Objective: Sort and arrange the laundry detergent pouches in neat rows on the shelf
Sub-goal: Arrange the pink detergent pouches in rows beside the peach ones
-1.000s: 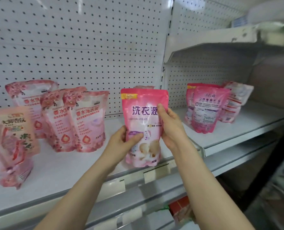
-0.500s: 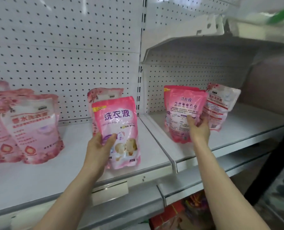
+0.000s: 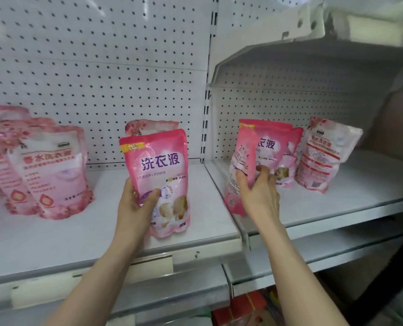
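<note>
My left hand [image 3: 134, 205] grips a bright pink detergent pouch [image 3: 158, 165] upright near the front of the left shelf [image 3: 54, 236]. My right hand [image 3: 259, 191] is shut on the edge of a second bright pink pouch [image 3: 240, 161], tilted and turned sideways at the left end of the right shelf [image 3: 360, 198]. Right behind it stands a third bright pink pouch [image 3: 278, 147]. A pale floral pouch [image 3: 325, 156] stands further right, another [image 3: 148, 127] peeks from behind the left-hand pouch, and several more [image 3: 47, 170] cluster at far left.
White pegboard [image 3: 101, 67] backs both shelves. An upper shelf [image 3: 313, 55] overhangs the right bay. A metal divider edge [image 3: 231, 208] separates the two shelf boards. Price-tag rails run along the shelf fronts, and red goods [image 3: 243, 309] sit on a lower level.
My right hand has pulled the front pink pouch on the right shelf leftward and turned it edge-on, exposing the one behind. My left hand's pouch stays put. The view shifted slightly.
</note>
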`<state>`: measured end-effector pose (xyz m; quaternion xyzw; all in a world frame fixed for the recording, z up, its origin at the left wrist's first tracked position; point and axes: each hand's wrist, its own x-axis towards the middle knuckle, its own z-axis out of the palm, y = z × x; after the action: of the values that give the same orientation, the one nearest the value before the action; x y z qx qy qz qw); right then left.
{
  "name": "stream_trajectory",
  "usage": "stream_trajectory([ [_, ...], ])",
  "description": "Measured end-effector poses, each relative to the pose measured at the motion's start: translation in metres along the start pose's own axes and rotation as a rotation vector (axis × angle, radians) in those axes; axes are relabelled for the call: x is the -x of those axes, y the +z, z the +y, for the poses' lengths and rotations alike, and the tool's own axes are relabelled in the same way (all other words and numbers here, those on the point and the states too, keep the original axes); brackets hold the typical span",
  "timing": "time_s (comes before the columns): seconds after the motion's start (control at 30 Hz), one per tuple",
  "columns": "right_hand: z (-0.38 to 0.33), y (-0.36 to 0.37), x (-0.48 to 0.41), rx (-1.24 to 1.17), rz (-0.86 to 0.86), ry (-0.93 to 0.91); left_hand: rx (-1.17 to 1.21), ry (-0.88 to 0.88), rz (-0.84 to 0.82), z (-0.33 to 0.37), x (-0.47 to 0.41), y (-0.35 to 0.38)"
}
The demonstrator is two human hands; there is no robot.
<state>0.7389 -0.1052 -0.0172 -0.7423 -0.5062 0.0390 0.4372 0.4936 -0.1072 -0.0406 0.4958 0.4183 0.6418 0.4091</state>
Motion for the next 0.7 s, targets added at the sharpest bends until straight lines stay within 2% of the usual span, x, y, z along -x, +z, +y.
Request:
stream_trajectory([
  [0.07,0.004,-0.003,-0.002,0.055,-0.04,-0.056,-0.008,0.014,0.006,0.0,0.0,0.001],
  [0.13,0.008,-0.009,-0.005,-0.016,-0.1,-0.148,-0.018,0.027,0.01,0.0,0.002,0.003],
  [0.17,0.01,-0.013,-0.009,-0.136,-0.171,-0.154,-0.017,0.032,0.014,0.0,0.002,0.004],
  [0.27,0.014,-0.025,-0.028,-0.691,-0.385,-0.034,-0.021,0.033,0.014,0.001,0.004,0.006],
  [0.33,0.022,-0.026,-0.046,-0.856,-0.484,0.014,-0.02,0.034,0.01,0.002,0.006,0.007],
  [0.43,0.03,-0.018,-0.069,-0.869,-0.728,0.019,-0.011,0.028,0.024,0.002,0.009,0.007],
  [0.5,0.03,-0.01,-0.077,-0.794,-0.864,0.031,-0.002,0.023,0.042,0.004,0.012,0.007],
  [0.7,0.006,0.005,-0.078,-0.579,-0.868,0.006,0.004,0.002,0.095,0.008,0.018,0.0],
])
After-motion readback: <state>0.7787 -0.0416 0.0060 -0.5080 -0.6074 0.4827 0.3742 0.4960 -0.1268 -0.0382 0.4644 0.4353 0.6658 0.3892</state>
